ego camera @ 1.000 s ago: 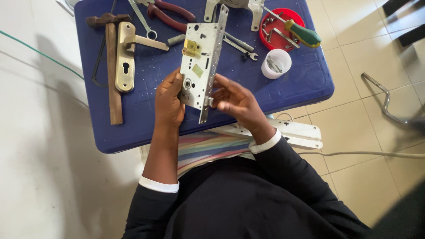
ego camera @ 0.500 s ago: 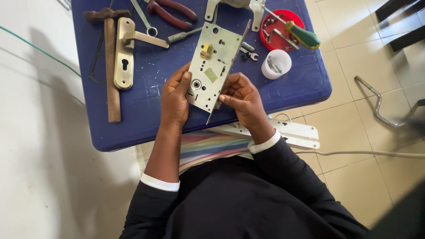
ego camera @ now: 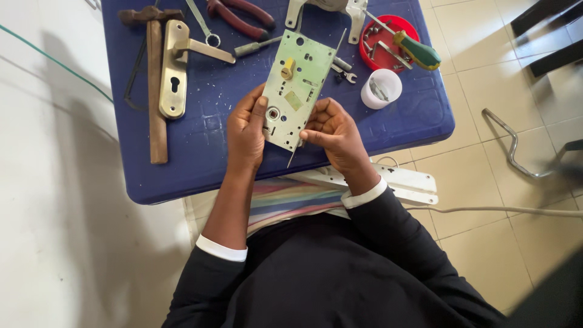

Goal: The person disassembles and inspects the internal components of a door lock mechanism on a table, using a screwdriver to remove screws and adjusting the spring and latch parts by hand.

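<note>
Desk [ego camera: 206, 164]: blue plastic, pebbled, scuffed white. Lock case [ego camera: 296, 91]: flat pale-green metal rectangle, brass cylinder, held tilted above desk. Left hand [ego camera: 246, 130] grips its left edge, thumb on face; right hand [ego camera: 334, 130] pinches its lower right edge. Wooden-handled hammer [ego camera: 155, 91], brass handle plate [ego camera: 173, 70] alongside.

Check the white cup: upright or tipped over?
Upright. The white cup stands on the blue table with its round mouth facing the camera, something small and metallic inside.

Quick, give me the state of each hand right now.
Left hand: closed on the lock case, gripping its left edge.
Right hand: closed on the same case's lower right edge.
</note>
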